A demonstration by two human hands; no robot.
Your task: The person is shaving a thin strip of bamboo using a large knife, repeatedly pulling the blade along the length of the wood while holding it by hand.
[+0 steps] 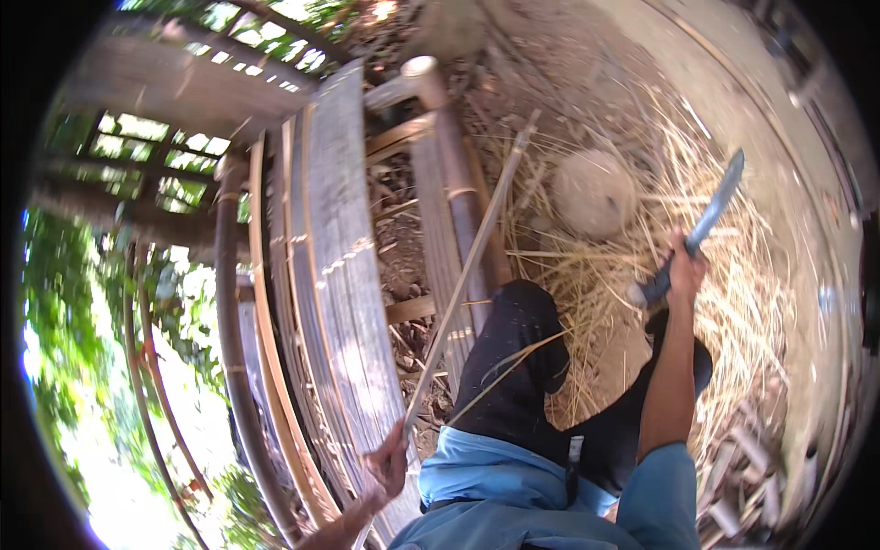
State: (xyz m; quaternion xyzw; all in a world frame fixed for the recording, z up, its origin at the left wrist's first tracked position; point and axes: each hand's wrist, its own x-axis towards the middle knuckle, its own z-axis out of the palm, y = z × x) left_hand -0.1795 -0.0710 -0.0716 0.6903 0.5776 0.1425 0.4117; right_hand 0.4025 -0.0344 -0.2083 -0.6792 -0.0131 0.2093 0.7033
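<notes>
A slatted bamboo desk (339, 275) runs up the left side. Beside it the left hand (390, 461) has its grip pinched on the low end of a long, thin, pale bamboo strip (467, 266) that slants up over the black-trousered knee (513, 357). At right, the right hand (686, 270) is clenched around a dark knife (706, 220), raised over scattered shavings (715, 302).
</notes>
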